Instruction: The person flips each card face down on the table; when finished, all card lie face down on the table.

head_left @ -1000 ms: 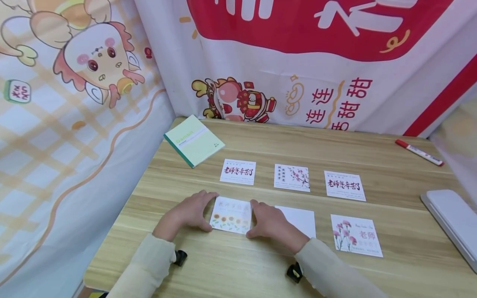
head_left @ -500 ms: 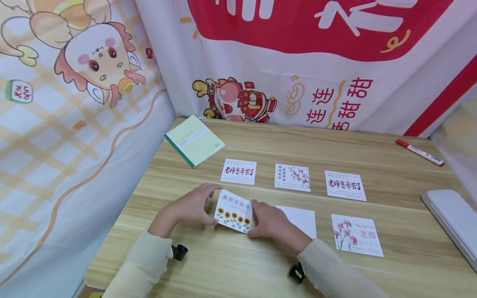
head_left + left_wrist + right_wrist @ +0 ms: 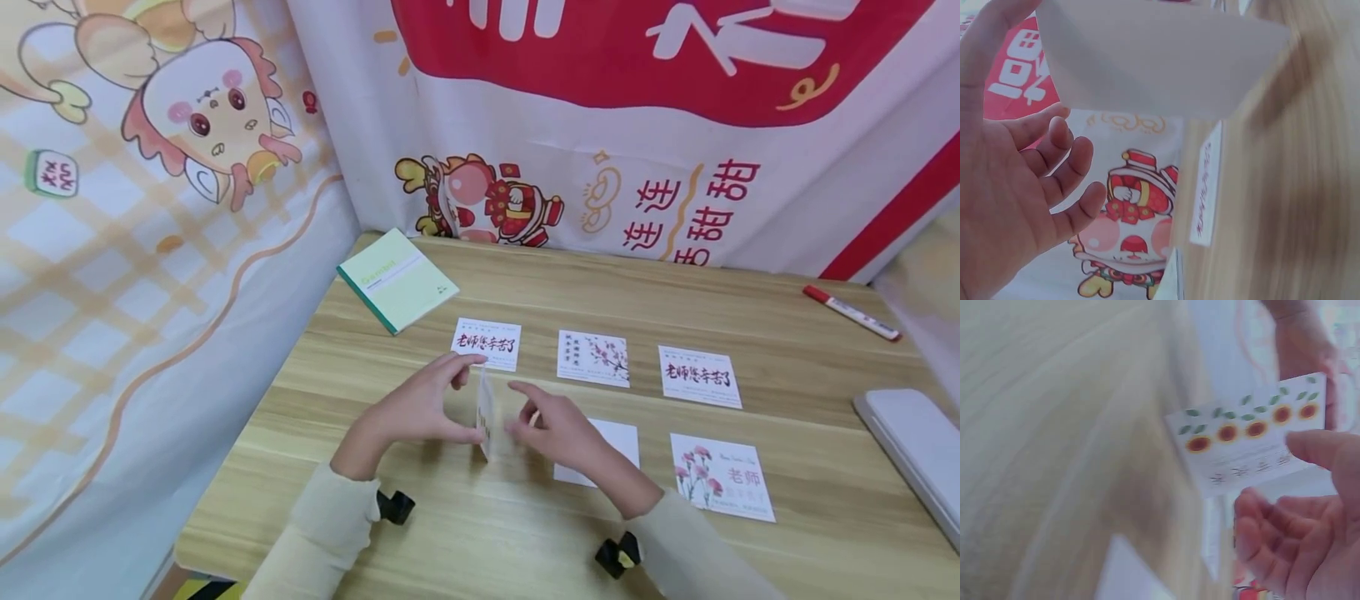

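Head camera looking forward and down across the wooden table, both wrist cameras close (each facing its own palm), all three sharing the sunflower card.

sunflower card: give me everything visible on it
The sunflower card is a small white paper-like square with a row of orange sunflowers with green leaves along one edge and faint printed characters. Its back is plain white. It stands on edge, nearly upright, on the wooden table, pinched by the left hand. The right hand is beside it; contact unclear.
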Demonstrator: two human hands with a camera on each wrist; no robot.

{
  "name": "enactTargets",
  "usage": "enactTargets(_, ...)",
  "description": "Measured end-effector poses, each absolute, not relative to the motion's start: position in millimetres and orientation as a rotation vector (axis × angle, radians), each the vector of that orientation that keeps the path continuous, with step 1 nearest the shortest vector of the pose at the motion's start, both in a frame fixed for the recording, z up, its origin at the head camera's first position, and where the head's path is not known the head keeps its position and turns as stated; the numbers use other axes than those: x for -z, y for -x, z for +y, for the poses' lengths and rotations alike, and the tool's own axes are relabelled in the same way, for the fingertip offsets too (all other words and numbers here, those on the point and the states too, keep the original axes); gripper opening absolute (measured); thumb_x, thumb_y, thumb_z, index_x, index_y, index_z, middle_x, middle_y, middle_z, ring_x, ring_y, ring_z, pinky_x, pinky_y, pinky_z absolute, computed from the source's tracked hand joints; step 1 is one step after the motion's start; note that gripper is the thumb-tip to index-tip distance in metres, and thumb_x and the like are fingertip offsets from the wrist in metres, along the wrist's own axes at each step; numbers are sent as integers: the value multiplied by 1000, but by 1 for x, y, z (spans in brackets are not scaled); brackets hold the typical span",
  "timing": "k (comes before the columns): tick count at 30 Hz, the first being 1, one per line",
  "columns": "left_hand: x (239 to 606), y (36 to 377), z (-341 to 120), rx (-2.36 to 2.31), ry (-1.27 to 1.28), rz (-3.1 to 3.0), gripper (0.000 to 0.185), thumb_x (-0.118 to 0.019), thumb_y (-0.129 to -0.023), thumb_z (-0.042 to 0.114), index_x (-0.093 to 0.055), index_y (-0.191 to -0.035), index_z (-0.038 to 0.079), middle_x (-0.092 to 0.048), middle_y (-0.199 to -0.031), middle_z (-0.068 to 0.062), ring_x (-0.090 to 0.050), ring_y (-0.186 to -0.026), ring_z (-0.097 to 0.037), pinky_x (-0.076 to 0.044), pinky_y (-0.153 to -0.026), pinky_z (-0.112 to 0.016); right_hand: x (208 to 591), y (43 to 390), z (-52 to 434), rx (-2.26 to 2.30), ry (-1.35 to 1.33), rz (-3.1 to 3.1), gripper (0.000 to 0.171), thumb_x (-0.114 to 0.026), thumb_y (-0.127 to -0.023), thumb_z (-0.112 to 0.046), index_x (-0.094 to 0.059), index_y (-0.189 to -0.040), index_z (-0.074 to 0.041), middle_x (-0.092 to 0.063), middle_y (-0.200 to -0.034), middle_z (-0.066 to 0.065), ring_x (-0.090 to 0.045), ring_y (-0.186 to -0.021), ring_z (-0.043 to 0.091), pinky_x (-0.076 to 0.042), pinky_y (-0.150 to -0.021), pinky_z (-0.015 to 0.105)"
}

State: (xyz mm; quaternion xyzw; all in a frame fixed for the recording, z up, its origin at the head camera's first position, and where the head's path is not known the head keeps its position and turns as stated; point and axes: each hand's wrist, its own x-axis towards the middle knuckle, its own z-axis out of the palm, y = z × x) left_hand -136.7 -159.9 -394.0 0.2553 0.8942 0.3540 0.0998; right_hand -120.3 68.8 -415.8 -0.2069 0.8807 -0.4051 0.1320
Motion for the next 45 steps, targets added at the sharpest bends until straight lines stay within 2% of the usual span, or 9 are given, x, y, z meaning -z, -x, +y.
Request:
enactTargets(4,386,134,-147,-1049,-771,2664,94,-78,-60,58,-39,-137,22,-43,-101,7,-42,-93,-12,-43,-72,-31,400,117,72,1419,656,2563,46,-64,-88,-22,-50,-130,-9,-61,-83,-2,-56,-70,14,-48,-61,27)
enactTargets(11,379,128,-126,-1029,-813,2695,96,-74,-60,64,-39,-138,20,-46,-107,10,-44,-98,-14,-43,-76,-29,386,110,69,1620,667,2468,43,-67,-85,-16,-54,-125,-5,-64,-80,3,-54,-60,14,-48,-46,27)
enactTargets(19,382,127,-112,-972,-886,2772,91,-75,-61,62,-44,-135,20,-46,-110,8,-42,-98,-10,-42,-78,-31,381,106,69,1616,567,2506,37,-66,-82,-5,-59,-118,-3,-62,-73,4,-53,-56,15,-47,-44,27)
enactTargets(24,391,128,-106,-924,-921,2851,90,-71,-60,68,-47,-133,21,-38,-128,2,-34,-115,-15,-37,-90,-41,381,105,68,1532,468,2580,37,-66,-81,-4,-60,-118,-4,-61,-72,1,-52,-56,14,-47,-46,26)
enactTargets(27,394,128,-105,-924,-907,2857,90,-70,-60,68,-46,-134,22,-29,-141,1,-25,-127,-19,-29,-98,-49,382,105,68,1514,424,2599,35,-65,-81,-3,-62,-116,-4,-62,-72,1,-52,-55,13,-47,-46,26)
enactTargets(30,396,127,-105,-939,-871,2849,92,-71,-60,67,-44,-137,23,-25,-144,2,-20,-131,-21,-24,-101,-51,385,106,70,1518,382,2595,33,-65,-81,-1,-63,-114,-3,-63,-73,2,-53,-53,13,-48,-46,25)
enactTargets(37,406,128,-115,-882,-764,2892,95,-66,-58,74,-41,-139,31,-26,-146,1,-20,-132,-20,-24,-102,-50,391,107,81,1543,294,2563,35,-66,-82,-2,-64,-116,-6,-65,-76,4,-54,-50,18,-49,-46,31)
enactTargets(41,412,129,-128,-974,-665,2846,89,-68,-61,70,-44,-137,29,-27,-146,-2,-22,-132,-23,-27,-101,-52,396,107,91,1598,272,2524,36,-67,-83,-5,-63,-118,-7,-66,-79,6,-54,-52,25,-47,-44,33)
enactTargets(45,417,129,-140,-1118,-593,2779,81,-75,-65,57,-46,-136,30,-28,-145,-2,-25,-130,-24,-29,-100,-52,399,105,98,1653,194,2470,36,-67,-84,-9,-62,-120,-11,-65,-78,6,-51,-51,24,-45,-44,31)
